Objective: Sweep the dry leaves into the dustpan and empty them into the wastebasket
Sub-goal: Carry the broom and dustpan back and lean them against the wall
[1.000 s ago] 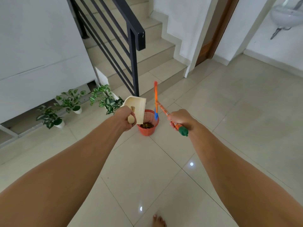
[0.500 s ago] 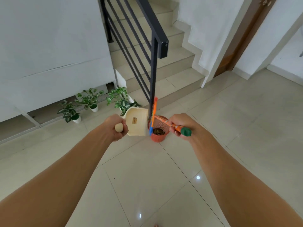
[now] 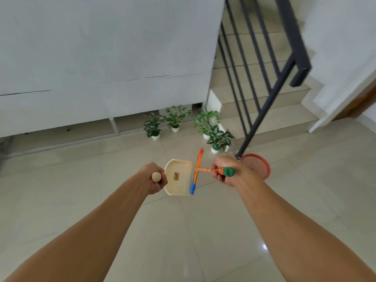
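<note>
left hand [image 3: 155, 178] fisted tight round the round-knobbed handle of the cream dustpan [image 3: 179, 178], held up off the floor [image 3: 183, 231], pan mouth facing right, inside looks bare with a small brown label in the middle. right hand [image 3: 227, 171] wrapped closed on the orange broom [image 3: 198, 169] handle near its green end cap; handle runs left from the fist to the head, which stands on edge across the dustpan's open mouth, touching or just beside it, cannot tell which. head is orange with a blue lower tip. red mesh wastebasket [image 3: 257, 165] sits on the floor just beyond the right hand, partly hidden by it, at the foot of the black stair railing [image 3: 262, 110]. contents of the basket not visible from here. no dry leaves seen on the tiles. 4 small potted plants [image 3: 218, 139] in white pots stand on the floor along the base of the white wall [image 3: 101, 58], left of the steps [image 3: 274, 110]. both forearms reach in from the bottom edge.
</note>
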A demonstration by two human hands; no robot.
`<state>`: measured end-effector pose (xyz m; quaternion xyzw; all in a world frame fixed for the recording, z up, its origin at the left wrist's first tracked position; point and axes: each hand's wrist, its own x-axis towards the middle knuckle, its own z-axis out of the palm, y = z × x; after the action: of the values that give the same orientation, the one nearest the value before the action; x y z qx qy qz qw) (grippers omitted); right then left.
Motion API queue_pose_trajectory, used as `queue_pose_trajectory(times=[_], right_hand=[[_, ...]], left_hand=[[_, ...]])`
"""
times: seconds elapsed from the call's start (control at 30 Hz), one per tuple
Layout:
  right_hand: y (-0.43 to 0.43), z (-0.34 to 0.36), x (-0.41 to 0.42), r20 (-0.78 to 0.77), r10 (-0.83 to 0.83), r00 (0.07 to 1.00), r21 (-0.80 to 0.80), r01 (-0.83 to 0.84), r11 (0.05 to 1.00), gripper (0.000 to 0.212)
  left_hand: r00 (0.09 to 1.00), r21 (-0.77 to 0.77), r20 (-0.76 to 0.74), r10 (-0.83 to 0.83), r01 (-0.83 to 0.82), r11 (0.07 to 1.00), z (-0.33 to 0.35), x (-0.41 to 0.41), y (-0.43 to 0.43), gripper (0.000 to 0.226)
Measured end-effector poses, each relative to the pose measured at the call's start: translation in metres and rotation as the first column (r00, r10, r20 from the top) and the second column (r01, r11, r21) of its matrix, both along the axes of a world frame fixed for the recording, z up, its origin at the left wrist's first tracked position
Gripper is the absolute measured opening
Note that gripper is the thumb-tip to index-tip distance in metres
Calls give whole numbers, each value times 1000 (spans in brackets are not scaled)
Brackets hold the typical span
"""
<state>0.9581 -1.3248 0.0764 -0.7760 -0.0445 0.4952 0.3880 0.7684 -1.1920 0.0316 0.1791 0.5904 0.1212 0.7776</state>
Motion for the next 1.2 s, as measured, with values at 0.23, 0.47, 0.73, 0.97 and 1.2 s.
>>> queue_pose_trajectory(times=[0.23, 0.47, 0.73, 0.97, 1.2], right_hand=[[114, -23, -126, -78, 220, 972, -55, -224, 973, 15], [250, -39, -230, -120, 461, 879, -49, -469, 882, 16], [441, -60, -326, -127, 651, 749, -45, -660, 750, 18], [594, -61, -415, -134, 801, 584, -92, -812, 576, 16], [719, -64, -491, -148, 826, 544, -142, -838, 527, 23]], left_hand=[[970, -2, -59, 236, -237, 972, -8, -150, 73, 15], [876, 22, -87, 475, -475, 880, -13, -271, 165, 16], [727, 36, -134, 673, -675, 737, -22, -374, 299, 13], [620, 28, -63, 782, -783, 622, -12, -453, 404, 14], [592, 40, -73, 803, -803, 595, -16, -526, 524, 16]])
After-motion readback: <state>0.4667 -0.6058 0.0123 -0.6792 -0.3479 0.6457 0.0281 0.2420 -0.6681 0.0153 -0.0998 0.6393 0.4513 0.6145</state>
